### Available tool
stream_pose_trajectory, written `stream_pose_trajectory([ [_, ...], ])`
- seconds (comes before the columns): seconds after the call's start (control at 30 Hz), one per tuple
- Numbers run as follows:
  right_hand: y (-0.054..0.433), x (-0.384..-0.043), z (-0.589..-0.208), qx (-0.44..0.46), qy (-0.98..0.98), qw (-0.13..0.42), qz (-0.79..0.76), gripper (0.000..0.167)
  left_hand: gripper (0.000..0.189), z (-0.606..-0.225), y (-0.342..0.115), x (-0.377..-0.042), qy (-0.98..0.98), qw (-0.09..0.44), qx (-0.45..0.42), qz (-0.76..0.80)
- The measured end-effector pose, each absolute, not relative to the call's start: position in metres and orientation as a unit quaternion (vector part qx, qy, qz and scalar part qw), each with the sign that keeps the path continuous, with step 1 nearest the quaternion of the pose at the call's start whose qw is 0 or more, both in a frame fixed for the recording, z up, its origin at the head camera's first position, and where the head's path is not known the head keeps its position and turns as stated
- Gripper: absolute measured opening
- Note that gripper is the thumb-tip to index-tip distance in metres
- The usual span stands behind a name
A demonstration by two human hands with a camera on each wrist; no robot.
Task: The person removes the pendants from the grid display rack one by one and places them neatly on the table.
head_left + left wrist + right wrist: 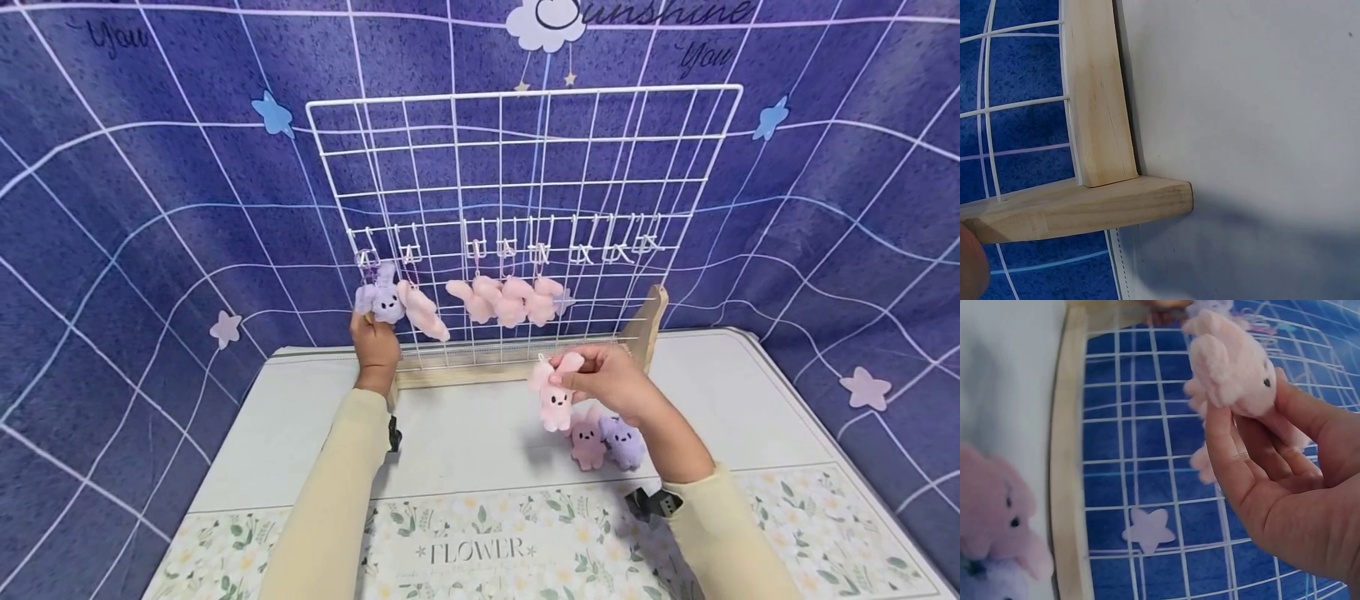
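Note:
My right hand [611, 383] pinches a pink bunny plush [557, 407] between thumb and fingers, face forward, in front of the rack's base. The right wrist view shows the same plush [1235, 369] at the fingertips. At the rack's left end, my left hand [375, 350] grips the wooden stand [392, 398], its fingertips partly hidden by a hanging purple bunny plush [387, 304]. Only a bit of the left hand [971, 265] shows beside the wooden side piece [1085, 209] in the left wrist view.
A white wire grid rack [525, 181] carries a row of hooks [581, 252]. Several pink plushes [512, 302] hang there, one [422, 310] by the purple bunny. On the table [465, 442], a darker pink plush [587, 442] and a purple plush [624, 443] sit below my right hand.

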State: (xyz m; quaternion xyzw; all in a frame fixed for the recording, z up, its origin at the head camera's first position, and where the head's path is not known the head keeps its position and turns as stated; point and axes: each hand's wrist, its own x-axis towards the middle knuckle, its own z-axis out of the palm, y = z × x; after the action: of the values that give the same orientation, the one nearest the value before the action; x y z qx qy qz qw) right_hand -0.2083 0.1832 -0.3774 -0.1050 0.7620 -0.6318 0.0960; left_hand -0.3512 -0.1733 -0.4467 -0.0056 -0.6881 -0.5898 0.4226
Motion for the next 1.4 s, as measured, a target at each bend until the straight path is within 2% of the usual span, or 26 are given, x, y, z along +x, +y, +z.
stream_pose_trajectory([
  [0.13, 0.183, -0.211, -0.386, -0.099, 0.783, 0.11, -0.604, 0.032, 0.028, -0.45, -0.176, -0.352, -0.695, 0.419, -0.005, -0.584],
  [0.27, 0.184, -0.212, -0.39, -0.099, 0.794, 0.116, -0.589, 0.037, 0.035, -0.451, -0.177, -0.351, -0.708, 0.422, -0.007, -0.566],
  [0.43, 0.184, -0.214, -0.394, -0.105, 0.805, 0.134, -0.568, 0.045, 0.067, -0.452, -0.179, -0.351, -0.713, 0.428, -0.018, -0.556],
  [0.53, 0.185, -0.215, -0.397, -0.111, 0.816, 0.147, -0.548, 0.04, 0.08, -0.452, -0.179, -0.351, -0.715, 0.427, -0.017, -0.553],
  [0.7, 0.185, -0.215, -0.401, -0.133, 0.827, 0.171, -0.518, 0.034, 0.078, -0.451, -0.179, -0.352, -0.718, 0.428, -0.009, -0.549],
  [0.9, 0.185, -0.217, -0.409, -0.194, 0.856, 0.166, -0.449, 0.031, 0.099, -0.452, -0.179, -0.352, -0.714, 0.425, -0.011, -0.557],
  [0.97, 0.184, -0.218, -0.412, -0.219, 0.863, 0.168, -0.422, 0.028, 0.091, -0.451, -0.18, -0.351, -0.713, 0.423, -0.009, -0.559],
  [1.1, 0.181, -0.22, -0.417, -0.264, 0.854, 0.198, -0.403, 0.022, 0.053, -0.45, -0.18, -0.35, -0.714, 0.42, 0.0, -0.56],
  [1.17, 0.18, -0.22, -0.418, -0.271, 0.848, 0.211, -0.403, 0.021, 0.041, -0.45, -0.18, -0.35, -0.713, 0.418, 0.003, -0.563],
  [1.23, 0.179, -0.219, -0.42, -0.266, 0.852, 0.209, -0.399, 0.021, 0.037, -0.45, -0.18, -0.35, -0.711, 0.419, 0.007, -0.564],
  [1.4, 0.176, -0.218, -0.42, -0.245, 0.869, 0.167, -0.396, 0.02, 0.038, -0.449, -0.178, -0.35, -0.707, 0.417, 0.009, -0.572],
])
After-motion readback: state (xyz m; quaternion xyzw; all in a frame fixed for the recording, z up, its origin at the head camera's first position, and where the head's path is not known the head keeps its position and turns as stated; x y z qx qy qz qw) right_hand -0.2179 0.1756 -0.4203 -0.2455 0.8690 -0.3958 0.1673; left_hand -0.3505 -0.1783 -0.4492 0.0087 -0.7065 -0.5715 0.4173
